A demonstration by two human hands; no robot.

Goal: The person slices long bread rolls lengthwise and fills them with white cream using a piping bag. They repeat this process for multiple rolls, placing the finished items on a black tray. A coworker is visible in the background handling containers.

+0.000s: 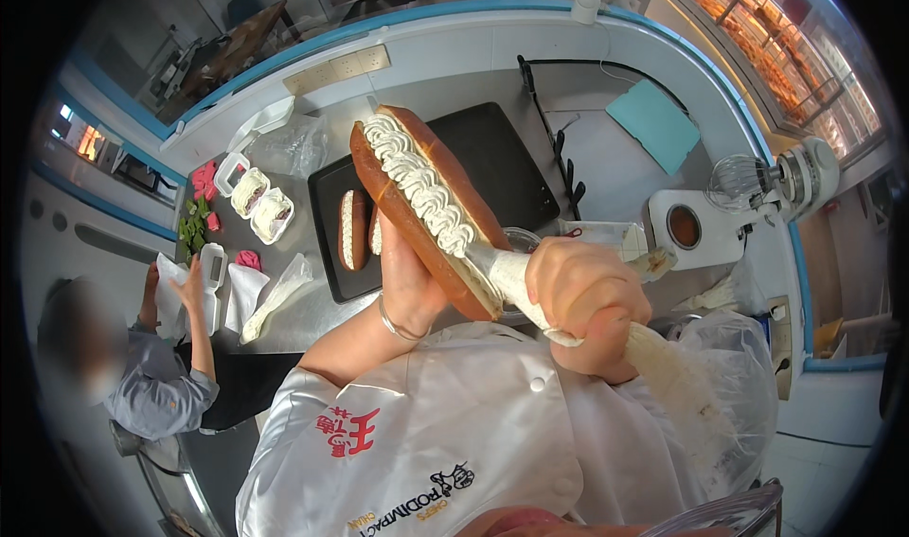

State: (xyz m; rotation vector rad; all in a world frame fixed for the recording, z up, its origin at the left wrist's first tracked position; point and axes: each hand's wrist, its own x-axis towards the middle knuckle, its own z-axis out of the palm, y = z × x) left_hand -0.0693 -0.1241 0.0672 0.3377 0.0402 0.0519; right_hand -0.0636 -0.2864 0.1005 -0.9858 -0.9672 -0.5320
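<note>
My left hand (409, 277) holds a long split bread roll (402, 205) from beneath, tilted in the air over the table. White cream (417, 182) runs in piped swirls along most of the opening, from the far end down toward the near end. My right hand (589, 295) squeezes a piping bag (511, 277) filled with cream, its tip at the roll's slit near the lower end. The bag's loose plastic trails down to the right. Below the held roll, a cream-filled roll (352, 229) lies on a black baking tray (483, 158), with another partly hidden by my hand.
At left a co-worker (170, 376) handles a white sheet beside an open box (215, 281). Filled takeaway boxes (265, 215), roses (194, 223) and another piping bag (276, 300) lie nearby. A stand mixer (805, 182) and teal board (655, 125) are at right.
</note>
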